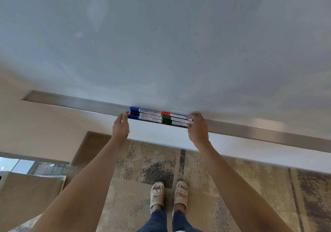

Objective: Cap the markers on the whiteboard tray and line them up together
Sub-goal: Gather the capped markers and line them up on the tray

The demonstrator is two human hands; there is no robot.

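Six capped markers [159, 117] lengthwise along tray [71, 102], seemingly parallel

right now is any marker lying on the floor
No, all six capped markers lie grouped on the long metal whiteboard tray.

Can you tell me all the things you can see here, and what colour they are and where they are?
whiteboard: one, pale grey-white, fills the top of the picture.
tray: one, silver metal, runs along the bottom of the whiteboard.
markers: six, all capped, two groups of three end to end on the tray; left caps blue, black, blue; right caps orange, green, black.
rug: one, beige with dark patches, on the floor below.
sandals: two, beige, on the rug.
trousers: blue, bottom edge.
left hand: open, at the left end of the markers.
right hand: at the right end of the markers.
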